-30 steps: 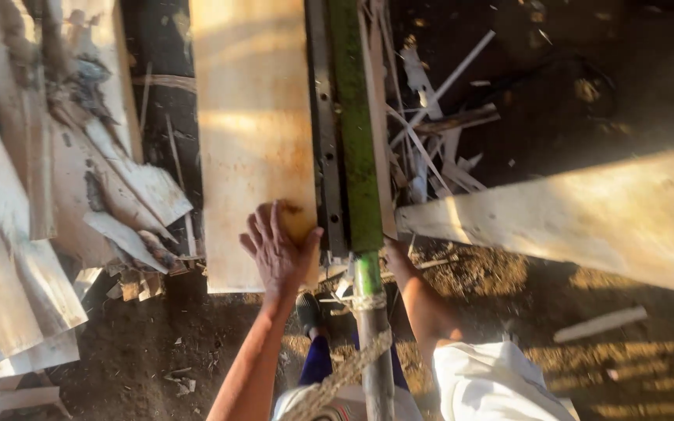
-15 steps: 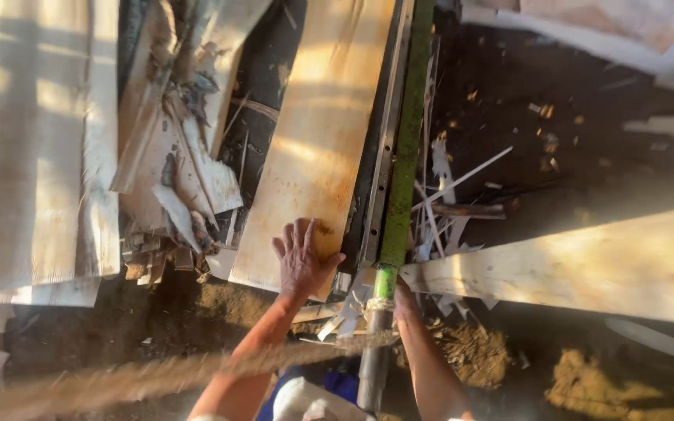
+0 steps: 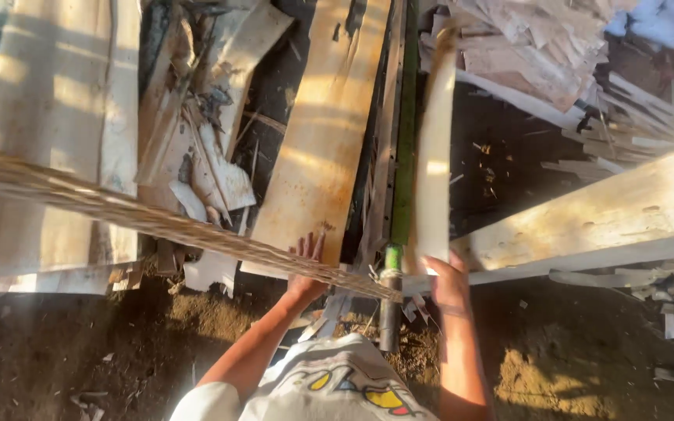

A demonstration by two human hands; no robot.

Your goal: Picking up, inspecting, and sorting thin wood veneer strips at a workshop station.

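Left hand (image 3: 306,269) spread flat on plank (image 3: 325,132), fingers open. Right hand (image 3: 446,277) clamped on strip (image 3: 434,156), lifted on edge beside green bar (image 3: 406,140). Plank not yet lifted.

My left hand (image 3: 306,269) rests at the near end of a wide tan board (image 3: 325,132) that runs toward 12 o'clock. A frayed rope (image 3: 157,221) crosses in front of it from 9 o'clock, barring the way. My right hand (image 3: 445,281) grips a narrow pale plank (image 3: 435,148), tight beside a green rail (image 3: 406,132). Splintered scrap (image 3: 196,148) crowds 10 o'clock; a thick beam (image 3: 602,214) blocks 3 o'clock. Bare dirt ground (image 3: 64,351) lies open at 7 o'clock and at 5 o'clock.
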